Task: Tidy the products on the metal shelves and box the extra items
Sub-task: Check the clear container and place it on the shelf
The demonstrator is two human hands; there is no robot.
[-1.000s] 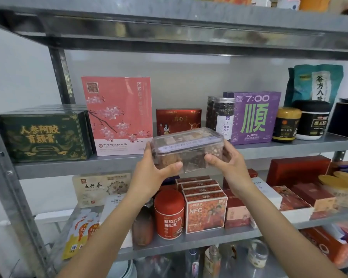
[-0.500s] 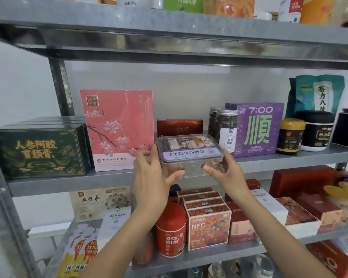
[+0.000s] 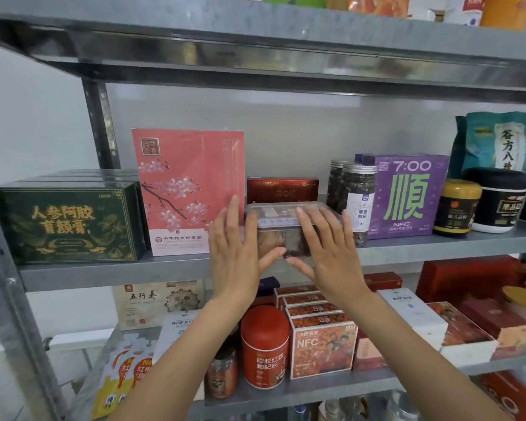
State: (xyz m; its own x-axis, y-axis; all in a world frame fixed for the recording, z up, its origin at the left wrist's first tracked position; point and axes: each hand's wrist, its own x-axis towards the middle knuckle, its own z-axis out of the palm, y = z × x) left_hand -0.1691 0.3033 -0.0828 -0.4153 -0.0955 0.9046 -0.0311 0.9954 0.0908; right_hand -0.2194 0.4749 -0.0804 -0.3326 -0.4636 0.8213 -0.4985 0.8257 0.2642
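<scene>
At middle left of the frame a dark green box [image 3: 67, 223] is sitting on the metal shelf [image 3: 104, 272], with a tall pink blossom box [image 3: 189, 183] standing just beside it. At centre, the left hand [image 3: 234, 256] and right hand [image 3: 330, 253] are pressing flat, fingers straight and spread, against the front of the clear plastic container [image 3: 277, 235], which is resting on that shelf between the pink box and two dark jars [image 3: 357, 196]. A red box [image 3: 283, 189] is standing close behind it, and a purple box [image 3: 410, 196] is sitting right of the jars
</scene>
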